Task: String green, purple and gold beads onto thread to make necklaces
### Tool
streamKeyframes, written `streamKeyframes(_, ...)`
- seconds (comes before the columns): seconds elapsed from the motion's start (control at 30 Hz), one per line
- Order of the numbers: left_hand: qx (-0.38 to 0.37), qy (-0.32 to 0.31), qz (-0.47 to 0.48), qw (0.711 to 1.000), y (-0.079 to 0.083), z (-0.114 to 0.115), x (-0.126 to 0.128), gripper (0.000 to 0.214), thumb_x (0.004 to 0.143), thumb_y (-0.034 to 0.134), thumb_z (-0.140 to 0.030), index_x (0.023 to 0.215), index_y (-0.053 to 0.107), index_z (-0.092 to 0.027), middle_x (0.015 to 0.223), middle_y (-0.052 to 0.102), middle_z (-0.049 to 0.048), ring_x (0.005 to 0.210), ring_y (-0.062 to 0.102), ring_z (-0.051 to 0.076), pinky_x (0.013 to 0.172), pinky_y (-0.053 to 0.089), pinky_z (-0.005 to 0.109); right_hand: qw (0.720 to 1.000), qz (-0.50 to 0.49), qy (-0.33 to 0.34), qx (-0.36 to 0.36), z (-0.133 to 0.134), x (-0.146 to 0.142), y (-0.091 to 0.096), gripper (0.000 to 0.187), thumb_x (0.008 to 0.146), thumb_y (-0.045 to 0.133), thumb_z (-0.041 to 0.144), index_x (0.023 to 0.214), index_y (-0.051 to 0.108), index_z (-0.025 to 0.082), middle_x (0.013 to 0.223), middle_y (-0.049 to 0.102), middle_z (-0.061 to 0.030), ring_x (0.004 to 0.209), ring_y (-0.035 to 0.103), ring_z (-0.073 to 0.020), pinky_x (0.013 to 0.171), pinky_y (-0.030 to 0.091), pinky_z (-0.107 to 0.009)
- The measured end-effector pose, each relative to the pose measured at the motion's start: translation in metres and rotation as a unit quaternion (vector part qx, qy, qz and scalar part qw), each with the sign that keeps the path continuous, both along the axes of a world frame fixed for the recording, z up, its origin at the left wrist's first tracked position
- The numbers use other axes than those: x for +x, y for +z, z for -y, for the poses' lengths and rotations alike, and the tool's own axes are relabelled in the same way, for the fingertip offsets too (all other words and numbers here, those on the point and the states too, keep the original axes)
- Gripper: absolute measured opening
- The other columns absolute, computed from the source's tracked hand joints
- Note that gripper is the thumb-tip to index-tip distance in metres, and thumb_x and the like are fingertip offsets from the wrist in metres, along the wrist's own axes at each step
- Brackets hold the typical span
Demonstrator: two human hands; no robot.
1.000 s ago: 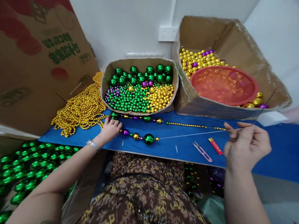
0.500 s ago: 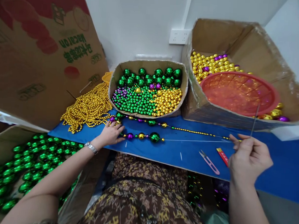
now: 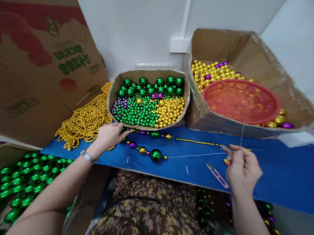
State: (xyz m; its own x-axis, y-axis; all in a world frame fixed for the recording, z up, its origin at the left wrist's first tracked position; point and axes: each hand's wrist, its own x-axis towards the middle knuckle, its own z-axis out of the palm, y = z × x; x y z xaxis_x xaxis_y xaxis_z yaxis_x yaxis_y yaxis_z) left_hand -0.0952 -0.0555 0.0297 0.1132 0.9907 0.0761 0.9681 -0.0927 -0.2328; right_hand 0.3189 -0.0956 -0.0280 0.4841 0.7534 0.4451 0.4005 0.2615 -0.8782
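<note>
My left hand lies on the blue table at the front rim of the small cardboard box, fingers stretched over the bead strand's left end. The strand carries purple, gold and green balls on a thin white thread. My right hand is closed in a pinch on a long thin needle that points up, at the thread's right end. A second strand of small gold beads runs along the table behind.
The small box holds green, purple and gold beads. A large box at right holds gold balls and an orange basket. Gold bead strings are piled at left. Pink snips lie beside my right hand. A box of green balls sits lower left.
My left hand slid up from the strand's end toward the small box's front rim. My right hand moved left and turned the needle upright, covering the red item on the table.
</note>
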Motion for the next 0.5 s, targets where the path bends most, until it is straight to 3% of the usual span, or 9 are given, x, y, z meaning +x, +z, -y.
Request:
streamKeyframes(0.1,0.057,-0.049,0.068,0.995,0.012,-0.022,0.025,0.049,0.094,0.035,-0.056,0.110,0.063,-0.018,0.094,0.070,0.0101,0.086,0.066,0.025,0.063,0.043,0.029,0.999,0.032,0.011,0.018,-0.001,-0.006,0.015,0.030,0.093,0.050,0.041,0.102,0.064,0.017,0.071,0.057,0.0007,0.075,0.067,-0.0179,0.077,0.054,-0.038)
streamKeyframes(0.23,0.050,-0.095,0.124,0.986,0.008,-0.061,0.056,0.040,0.093,0.042,-0.050,0.107,0.065,-0.020,0.095,0.071,0.0071,0.083,0.067,0.022,0.063,0.043,0.027,0.995,0.014,0.037,0.093,-0.011,-0.013,0.047,0.026,0.093,0.052,0.037,0.101,0.065,0.016,0.065,0.052,0.0031,0.064,0.062,-0.0145,0.068,0.053,-0.035)
streamKeyframes(0.4,0.020,-0.100,0.159,0.982,-0.005,-0.108,0.086,0.033,0.092,0.046,-0.042,0.105,0.066,-0.019,0.090,0.072,0.0059,0.082,0.067,0.022,0.067,0.045,0.028,0.976,-0.128,0.170,0.050,-0.027,-0.017,0.078,0.017,0.089,0.060,0.032,0.095,0.066,0.018,0.058,0.045,0.0061,0.050,0.043,-0.0076,0.048,0.041,-0.024)
streamKeyframes(0.5,0.023,-0.100,0.181,0.978,-0.003,-0.136,0.102,0.032,0.091,0.047,-0.040,0.105,0.067,-0.018,0.089,0.072,0.0065,0.082,0.066,0.022,0.071,0.046,0.029,0.974,-0.134,0.174,0.063,-0.032,-0.016,0.088,0.014,0.090,0.061,0.029,0.094,0.067,0.017,0.056,0.045,0.0064,0.048,0.041,-0.0061,0.046,0.038,-0.023)
